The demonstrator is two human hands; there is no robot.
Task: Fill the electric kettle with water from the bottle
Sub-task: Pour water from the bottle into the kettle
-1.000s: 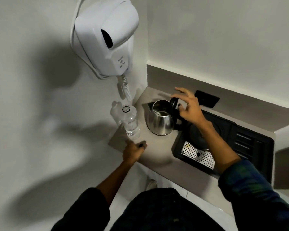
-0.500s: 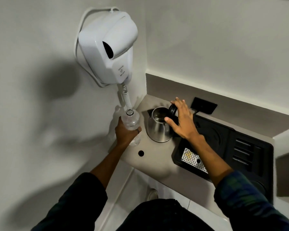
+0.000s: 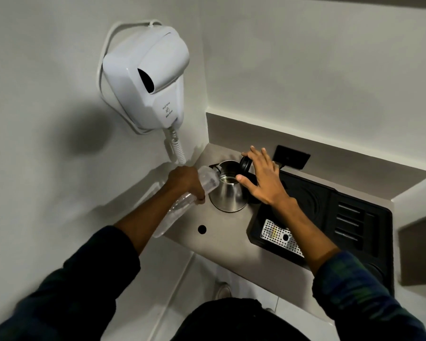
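A steel electric kettle [image 3: 228,196] stands on the grey counter [image 3: 221,244] near the corner, its black lid [image 3: 245,164] tipped up and open. My left hand [image 3: 186,182] grips a clear plastic bottle [image 3: 208,179], tilted with its neck over the kettle's left rim and its base pointing back toward me. My right hand [image 3: 262,179] rests with fingers spread against the lid and handle side of the kettle, holding nothing closed. A small black bottle cap [image 3: 202,229] lies on the counter in front of the kettle.
A white wall-mounted hair dryer [image 3: 148,77] with a coiled cord [image 3: 176,147] hangs just above the bottle. A black tray [image 3: 330,217] with a perforated metal plate [image 3: 279,237] lies right of the kettle. A black wall socket [image 3: 292,157] is behind it.
My left hand went from the cap on the counter to the upright bottle, lifted it and tipped it over the kettle. My right hand stayed at the open lid.
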